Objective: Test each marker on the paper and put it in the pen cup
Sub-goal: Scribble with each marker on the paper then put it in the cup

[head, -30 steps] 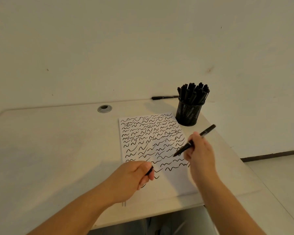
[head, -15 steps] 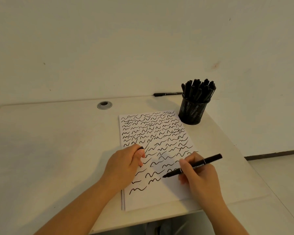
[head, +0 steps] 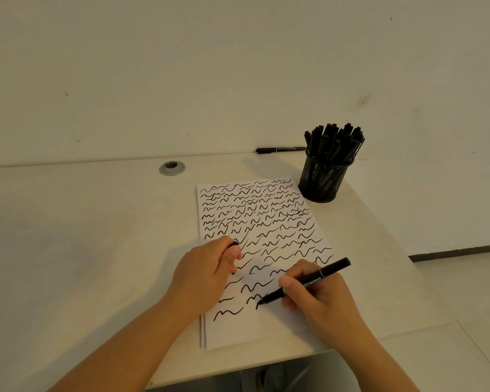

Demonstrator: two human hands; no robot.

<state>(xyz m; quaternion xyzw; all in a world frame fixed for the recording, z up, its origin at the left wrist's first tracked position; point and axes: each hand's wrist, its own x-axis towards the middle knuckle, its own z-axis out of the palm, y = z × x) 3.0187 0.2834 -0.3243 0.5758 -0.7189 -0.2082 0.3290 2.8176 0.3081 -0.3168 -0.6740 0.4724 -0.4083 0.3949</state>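
Observation:
My right hand (head: 317, 295) grips a black marker (head: 323, 274) like a pen, its tip touching the lower part of the white paper (head: 269, 332), which is covered with black squiggles. My left hand (head: 204, 275) rests on the paper's left side, fingers curled around a small black marker cap (head: 234, 243). A black mesh pen cup (head: 321, 179) stuffed with several black markers stands at the paper's far right corner. One more black marker (head: 280, 149) lies by the wall behind the cup.
The paper is a thin stack on a pale desk (head: 82, 236). A round grey cable grommet (head: 172, 167) sits near the back edge. The desk's right and front edges lie close to my hands; floor shows at the right.
My right hand came down from mid-air with the marker and set its tip on the paper's lower part. My left hand moved up onto the sheet with the cap.

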